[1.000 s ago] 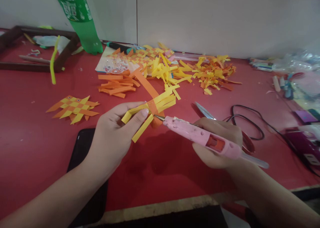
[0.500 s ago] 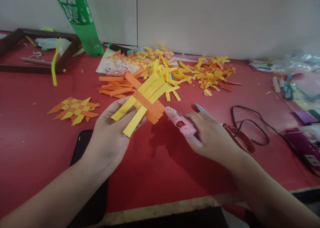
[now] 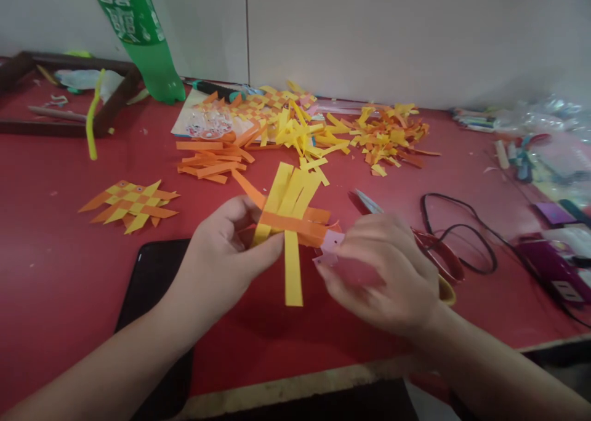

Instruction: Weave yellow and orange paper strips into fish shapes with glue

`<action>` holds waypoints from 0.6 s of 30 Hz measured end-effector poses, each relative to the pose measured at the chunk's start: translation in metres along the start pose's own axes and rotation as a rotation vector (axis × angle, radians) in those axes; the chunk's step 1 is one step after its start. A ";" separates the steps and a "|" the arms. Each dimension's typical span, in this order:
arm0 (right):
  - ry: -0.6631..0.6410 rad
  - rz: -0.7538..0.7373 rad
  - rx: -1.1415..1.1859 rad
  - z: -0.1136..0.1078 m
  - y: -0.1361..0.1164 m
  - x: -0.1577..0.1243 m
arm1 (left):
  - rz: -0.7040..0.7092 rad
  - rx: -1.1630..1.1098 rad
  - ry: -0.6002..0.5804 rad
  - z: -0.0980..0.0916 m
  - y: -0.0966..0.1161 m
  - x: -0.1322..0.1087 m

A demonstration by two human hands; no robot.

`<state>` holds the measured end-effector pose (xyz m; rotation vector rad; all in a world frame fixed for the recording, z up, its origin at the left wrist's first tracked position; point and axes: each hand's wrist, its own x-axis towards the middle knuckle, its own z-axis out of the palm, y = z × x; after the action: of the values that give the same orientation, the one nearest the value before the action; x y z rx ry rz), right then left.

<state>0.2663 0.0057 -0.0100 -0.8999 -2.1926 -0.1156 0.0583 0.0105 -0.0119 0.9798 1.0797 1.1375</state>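
My left hand point(image 3: 226, 248) pinches a loose weave of yellow and orange paper strips point(image 3: 289, 215) just above the red table point(image 3: 69, 267), thumb on its left edge. One yellow strip hangs down toward me. My right hand point(image 3: 392, 273) is smeared by motion just right of the weave, fingers reaching toward it. Under its fingertips shows the tip of a pink glue gun point(image 3: 329, 248); I cannot tell whether the hand grips it.
Red-handled scissors point(image 3: 438, 261) and a black cable point(image 3: 462, 230) lie right of my hand. A finished woven piece point(image 3: 132, 202) sits at left, a black phone point(image 3: 152, 273) below it. Loose strips point(image 3: 295, 128), a green bottle point(image 3: 138, 33) and a wooden frame point(image 3: 111, 110) stand behind.
My right hand lowered the glue gun from the weave toward the table and now reaches to the weave. My left hand turned the weave so its yellow strips run upright.
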 end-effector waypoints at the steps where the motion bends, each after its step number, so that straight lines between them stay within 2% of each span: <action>1: 0.029 -0.025 0.014 0.002 -0.004 0.000 | 0.018 0.060 -0.027 0.001 0.002 -0.001; 5: 0.151 -0.069 0.035 0.004 -0.012 -0.006 | 0.040 0.231 -0.115 0.006 0.008 -0.005; 11: 0.077 -0.107 0.060 0.000 -0.009 -0.014 | 0.046 0.217 -0.160 0.005 0.005 -0.005; 14: 0.100 -0.146 0.079 0.002 -0.009 -0.013 | 0.046 0.243 -0.137 0.005 0.004 -0.005; 18: 0.109 -0.174 0.060 0.003 -0.009 -0.008 | 0.033 0.282 -0.166 0.006 0.003 -0.005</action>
<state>0.2625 -0.0049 -0.0157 -0.6539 -2.1574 -0.1767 0.0633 0.0054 -0.0069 1.2933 1.1105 0.9266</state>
